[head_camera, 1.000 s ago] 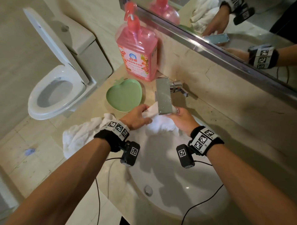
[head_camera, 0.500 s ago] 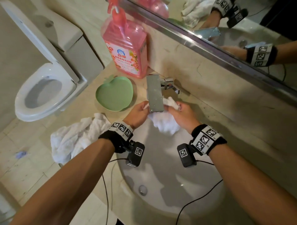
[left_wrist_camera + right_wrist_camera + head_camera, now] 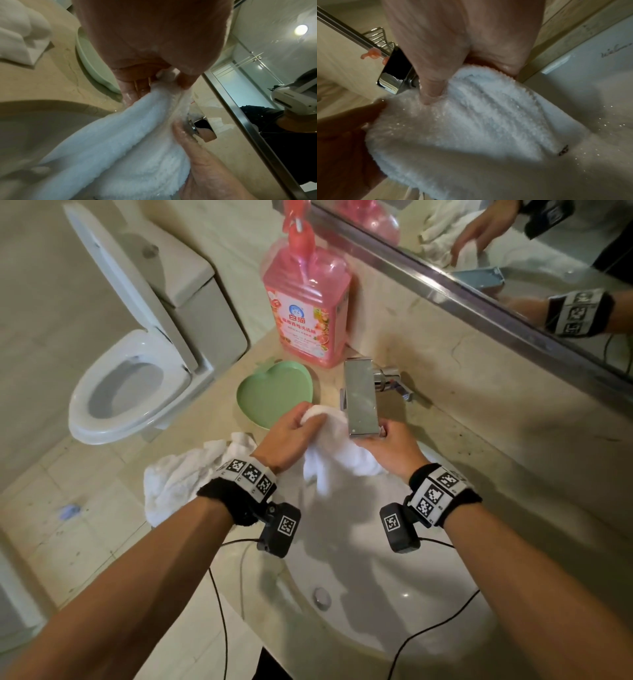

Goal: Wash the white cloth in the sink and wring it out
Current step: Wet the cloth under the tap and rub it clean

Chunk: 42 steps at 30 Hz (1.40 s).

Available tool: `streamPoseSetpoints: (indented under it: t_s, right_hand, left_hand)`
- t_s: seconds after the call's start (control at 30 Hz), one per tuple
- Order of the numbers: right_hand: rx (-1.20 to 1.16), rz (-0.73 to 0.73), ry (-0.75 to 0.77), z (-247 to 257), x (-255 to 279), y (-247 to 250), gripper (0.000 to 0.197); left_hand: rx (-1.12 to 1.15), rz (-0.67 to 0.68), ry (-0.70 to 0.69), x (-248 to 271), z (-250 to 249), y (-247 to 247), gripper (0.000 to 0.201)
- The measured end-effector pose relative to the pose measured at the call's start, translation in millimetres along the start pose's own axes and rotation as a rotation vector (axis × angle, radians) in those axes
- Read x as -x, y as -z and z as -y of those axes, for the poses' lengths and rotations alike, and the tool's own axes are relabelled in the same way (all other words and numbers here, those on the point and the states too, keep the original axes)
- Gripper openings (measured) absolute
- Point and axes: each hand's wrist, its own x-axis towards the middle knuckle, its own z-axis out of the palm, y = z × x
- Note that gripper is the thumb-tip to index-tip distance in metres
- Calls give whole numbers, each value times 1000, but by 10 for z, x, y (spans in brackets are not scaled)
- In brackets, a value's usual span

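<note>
A wet white cloth (image 3: 334, 453) hangs under the chrome tap (image 3: 362, 398) at the back of the white sink (image 3: 394, 611). My left hand (image 3: 291, 433) grips the cloth's left end, fingers and thumb curled round a bunched fold (image 3: 164, 81). My right hand (image 3: 387, 446) holds the right end just below the spout, its thumb (image 3: 429, 92) pressed into the wet pile (image 3: 479, 121). The cloth (image 3: 120, 148) is stretched between the two hands above the basin. Water droplets glisten on it.
A second white towel (image 3: 181, 477) lies crumpled on the counter left of the sink. A green heart-shaped dish (image 3: 274, 395) and a pink pump bottle (image 3: 305, 313) stand behind it. A mirror (image 3: 513, 251) runs along the back wall; a toilet (image 3: 130, 385) stands at the left.
The hands have drawn apart again and the cloth is spread wider under the spout than half a second ago, when it was bunched small. The left hand has shifted left towards the green dish.
</note>
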Motion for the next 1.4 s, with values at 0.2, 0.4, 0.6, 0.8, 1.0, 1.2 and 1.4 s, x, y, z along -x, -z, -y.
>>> streamPoseSetpoints:
  t_s: [0.2,0.4,0.6,0.8,1.0,1.2,1.4]
  right_hand:
    - [-20,36,-50,-36,64,-15,20]
    - [38,-2,-63,-94,67,65,17]
    - [141,-92,-89,-145,29,67,15]
    - [259,-97,-192,-198,40,56,44]
    - [83,-20,-108,-49,162,110,36]
    - [-13,-44,-82,-76,239,156,27]
    - [76,-94,33,-78,278,114,31]
  left_hand:
    - [64,-34,26,105,-8,99,23]
    - [114,-95,39,129,23,218,36]
    - [122,-87,-18,146,-75,288,31]
    - [-33,-76,-55,119,-96,277,19]
    - [-445,156,11,53,4,-35,44]
    - [-638,160,14,-87,59,-399,31]
    - [-553,140,71,-211,55,-556,30]
